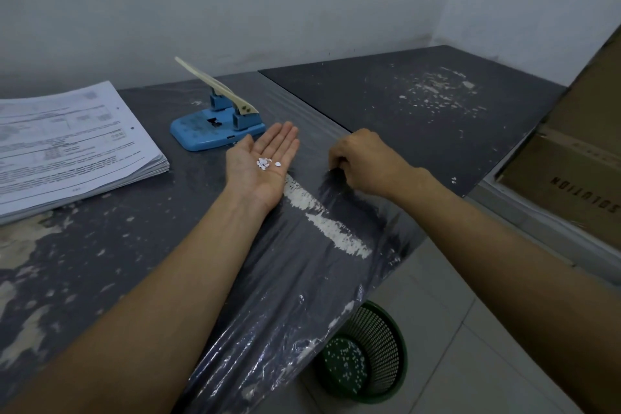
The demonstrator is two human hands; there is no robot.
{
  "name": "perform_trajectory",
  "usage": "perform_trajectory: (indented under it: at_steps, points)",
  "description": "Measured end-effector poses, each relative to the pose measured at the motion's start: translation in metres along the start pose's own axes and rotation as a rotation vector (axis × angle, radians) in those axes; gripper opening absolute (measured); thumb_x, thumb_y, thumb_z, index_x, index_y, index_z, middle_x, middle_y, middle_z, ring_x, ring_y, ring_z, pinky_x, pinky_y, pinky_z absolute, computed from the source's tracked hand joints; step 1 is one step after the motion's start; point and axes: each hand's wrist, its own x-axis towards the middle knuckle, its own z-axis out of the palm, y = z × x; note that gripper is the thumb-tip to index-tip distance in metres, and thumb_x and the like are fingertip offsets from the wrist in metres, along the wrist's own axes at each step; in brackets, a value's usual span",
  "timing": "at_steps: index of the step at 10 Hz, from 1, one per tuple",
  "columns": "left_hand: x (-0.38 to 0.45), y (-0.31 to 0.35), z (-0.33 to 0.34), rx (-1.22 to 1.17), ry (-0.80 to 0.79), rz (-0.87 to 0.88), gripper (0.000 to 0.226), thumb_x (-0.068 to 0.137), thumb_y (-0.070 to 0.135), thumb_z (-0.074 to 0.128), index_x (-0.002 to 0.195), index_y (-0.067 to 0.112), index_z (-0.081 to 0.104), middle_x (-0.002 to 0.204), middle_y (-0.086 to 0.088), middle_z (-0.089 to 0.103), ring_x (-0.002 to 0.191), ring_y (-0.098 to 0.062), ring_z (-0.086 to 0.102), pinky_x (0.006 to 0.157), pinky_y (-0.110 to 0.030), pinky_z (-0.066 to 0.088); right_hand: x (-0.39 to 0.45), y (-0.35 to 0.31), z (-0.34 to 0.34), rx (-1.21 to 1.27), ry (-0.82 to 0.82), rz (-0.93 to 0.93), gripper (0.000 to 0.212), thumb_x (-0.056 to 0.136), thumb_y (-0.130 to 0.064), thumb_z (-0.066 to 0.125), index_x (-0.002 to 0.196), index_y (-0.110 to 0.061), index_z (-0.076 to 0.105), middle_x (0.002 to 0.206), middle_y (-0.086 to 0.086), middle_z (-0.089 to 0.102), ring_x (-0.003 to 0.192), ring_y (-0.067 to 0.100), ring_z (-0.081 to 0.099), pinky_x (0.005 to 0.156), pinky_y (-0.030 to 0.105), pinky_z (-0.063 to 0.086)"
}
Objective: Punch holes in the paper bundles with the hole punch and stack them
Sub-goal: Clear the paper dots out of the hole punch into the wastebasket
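Several white paper dots (pixel 265 163) are lying in the left hand (pixel 262 166), palm up, fingers straight. Right hand (pixel 363 161) is resting knuckles-up on the table (pixel 386 101), fingertips curled together; anything pinched is hidden. Hole punch (pixel 216 126) is sitting behind the left hand, punched paper stack (pixel 67 141) far left.

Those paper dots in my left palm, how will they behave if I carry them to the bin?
The paper dots look tiny and thin, so probably very light and easily blown off. They lie loose on the flat open left hand, so tilting would likely spill them. Cupping may help.
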Motion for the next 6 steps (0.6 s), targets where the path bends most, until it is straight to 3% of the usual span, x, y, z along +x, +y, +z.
perform_trajectory:
  at_steps: [1,2,3,4,5,6]
  points:
    - [-0.001,0.0,0.001,0.0,0.013,-0.006,0.053,0.109,0.028,0.027,0.122,-0.014,0.057,0.12,-0.03,0.066,0.119,-0.04,0.062,0.109,-0.048,0.045,0.005,0.004,-0.004,0.207,0.063,0.192,0.027,0.075,0.011,0.064,0.082,-0.01,0.079,0.082,0.005,0.075,0.077,0.017,0.069,0.075,0.034,0.06]
    - [-0.004,-0.003,0.005,0.008,0.022,-0.019,0.053,0.109,0.028,0.026,0.122,-0.014,0.057,0.121,-0.031,0.065,0.12,-0.04,0.061,0.109,-0.048,0.044,0.011,-0.007,-0.019,0.601,0.138,0.351,0.02,0.074,0.008,0.077,0.078,-0.011,0.079,0.072,-0.001,0.074,0.07,0.008,0.071,0.073,0.025,0.059]
    - [-0.007,-0.009,0.012,0.04,0.028,-0.033,0.054,0.109,0.028,0.025,0.121,-0.014,0.057,0.121,-0.031,0.064,0.12,-0.04,0.06,0.109,-0.047,0.045,0.02,-0.026,-0.037,0.817,0.137,0.253,0.016,0.07,0.005,0.083,0.079,-0.008,0.079,0.076,0.004,0.076,0.077,0.017,0.075,0.078,0.034,0.061]
    - [-0.011,-0.014,0.019,0.054,0.019,-0.039,0.057,0.11,0.03,0.022,0.114,-0.014,0.059,0.119,-0.029,0.064,0.119,-0.038,0.061,0.107,-0.045,0.047,0.026,-0.045,-0.051,0.775,0.08,0.141,0.018,0.072,0.005,0.079,0.08,-0.011,0.079,0.08,0.004,0.077,0.08,0.017,0.075,0.081,0.038,0.062]
    - [-0.013,-0.018,0.022,0.034,0.036,-0.023,0.05,0.11,0.026,0.023,0.111,-0.008,0.059,0.104,-0.021,0.065,0.107,-0.031,0.064,0.096,-0.048,0.054,0.028,-0.057,-0.057,0.669,0.04,0.091,0.023,0.076,0.01,0.071,0.082,-0.01,0.08,0.077,0.0,0.077,0.072,0.009,0.074,0.077,0.032,0.062]
    - [-0.015,-0.023,0.02,0.035,0.053,-0.018,0.041,0.109,0.021,0.025,0.11,0.0,0.06,0.095,-0.017,0.063,0.096,-0.027,0.064,0.074,-0.042,0.062,0.026,-0.066,-0.057,0.629,0.064,0.092,0.021,0.07,0.01,0.076,0.078,-0.009,0.08,0.072,-0.002,0.076,0.064,0.005,0.072,0.071,0.029,0.062]
